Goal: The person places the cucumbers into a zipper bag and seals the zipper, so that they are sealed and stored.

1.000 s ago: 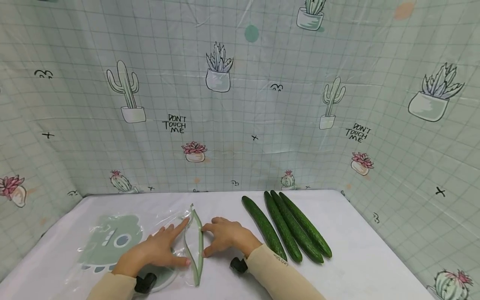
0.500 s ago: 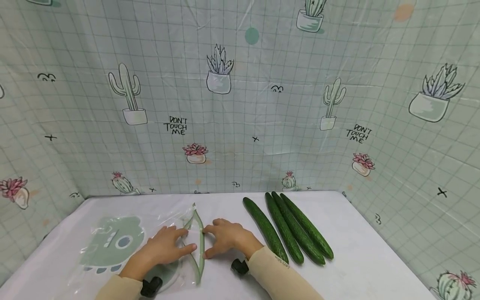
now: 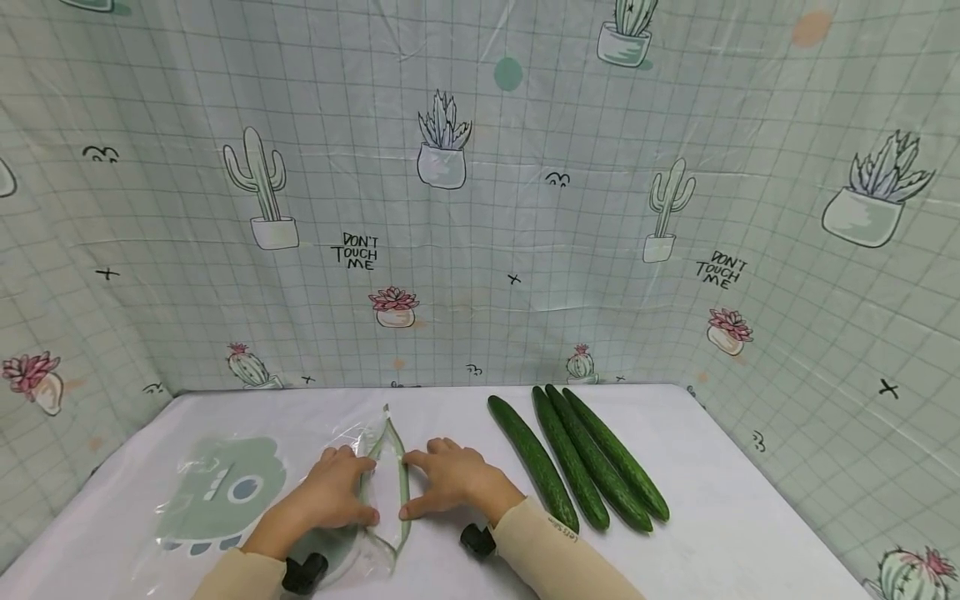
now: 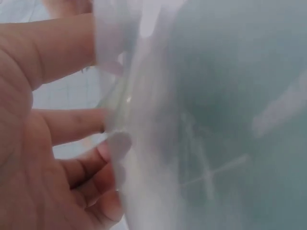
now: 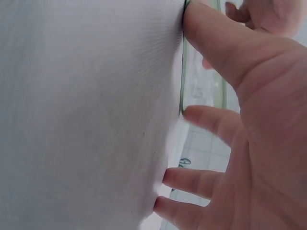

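Note:
A clear zip bag with a green cartoon print lies flat on the left of the white table. Its green-edged mouth gapes in a narrow diamond toward the right. My left hand touches the left lip with thumb and index finger spread along it; in the left wrist view, fingertips show against the clear film. On the right lip, my right hand presses with thumb and index finger apart, its other fingers resting beyond on the table. The right wrist view shows that green strip under the thumb and index tips.
Several long cucumbers lie right of my right hand: one cucumber apart, the others side by side, such as the rightmost cucumber. A cactus-print curtain encloses the back and sides of the table.
My left thumb moved toward the right lip, then back left onto the left lip. The bag's mouth now stands wider near the front. My right hand has hardly moved.

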`<state>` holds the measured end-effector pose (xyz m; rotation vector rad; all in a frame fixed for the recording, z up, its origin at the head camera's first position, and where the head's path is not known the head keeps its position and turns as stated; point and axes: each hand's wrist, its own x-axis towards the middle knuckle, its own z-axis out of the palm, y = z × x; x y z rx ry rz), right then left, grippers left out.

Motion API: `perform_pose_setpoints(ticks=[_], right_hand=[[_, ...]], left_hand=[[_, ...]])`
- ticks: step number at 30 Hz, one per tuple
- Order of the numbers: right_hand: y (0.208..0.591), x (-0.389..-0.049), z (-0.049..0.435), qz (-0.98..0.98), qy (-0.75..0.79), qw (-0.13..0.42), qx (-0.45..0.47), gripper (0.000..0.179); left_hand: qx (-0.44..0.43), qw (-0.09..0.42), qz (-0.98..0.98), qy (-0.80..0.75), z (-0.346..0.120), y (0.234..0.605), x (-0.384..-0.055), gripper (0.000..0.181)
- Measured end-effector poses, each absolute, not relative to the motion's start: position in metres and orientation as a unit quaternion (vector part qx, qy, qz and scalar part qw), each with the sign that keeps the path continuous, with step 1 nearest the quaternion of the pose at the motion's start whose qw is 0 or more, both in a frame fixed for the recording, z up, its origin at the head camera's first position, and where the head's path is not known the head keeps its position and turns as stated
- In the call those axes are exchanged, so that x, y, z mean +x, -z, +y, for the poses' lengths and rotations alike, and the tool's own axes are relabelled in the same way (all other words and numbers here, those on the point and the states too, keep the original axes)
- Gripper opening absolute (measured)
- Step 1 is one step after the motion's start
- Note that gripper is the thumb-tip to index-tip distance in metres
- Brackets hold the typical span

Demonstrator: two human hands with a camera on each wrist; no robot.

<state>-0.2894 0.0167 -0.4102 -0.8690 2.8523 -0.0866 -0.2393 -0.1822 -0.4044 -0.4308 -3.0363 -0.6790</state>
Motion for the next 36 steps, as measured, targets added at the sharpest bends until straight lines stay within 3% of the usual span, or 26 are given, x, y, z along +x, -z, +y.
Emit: perform_pose_setpoints(ticks=[11, 20, 24, 32, 36], right_hand=[[0.412, -0.290, 0.018, 0.948, 0.027, 0.105, -0.299, 0.089], [0.409, -0.286, 0.019, 0.945, 0.037, 0.127, -0.300, 0.094], [0.407, -0.284, 0.019, 0.943, 0.039, 0.132, -0.302, 0.095], [0.404, -0.285, 0.024, 0.942, 0.032, 0.141, -0.302, 0.095], [0.402, -0.285, 0.026, 0.942, 0.034, 0.142, -0.302, 0.094]], left_hand=[[-0.148, -0.049, -0.942, 0.296, -0.180, 0.404, -0.242, 0.072], [-0.056, -0.001, -0.933, 0.357, -0.176, 0.405, -0.245, 0.038], [-0.048, -0.023, -0.913, 0.405, -0.180, 0.400, -0.240, 0.049], [-0.093, -0.135, -0.866, 0.472, -0.195, 0.392, -0.233, 0.072], [-0.111, -0.141, -0.855, 0.487, -0.196, 0.394, -0.234, 0.077]])
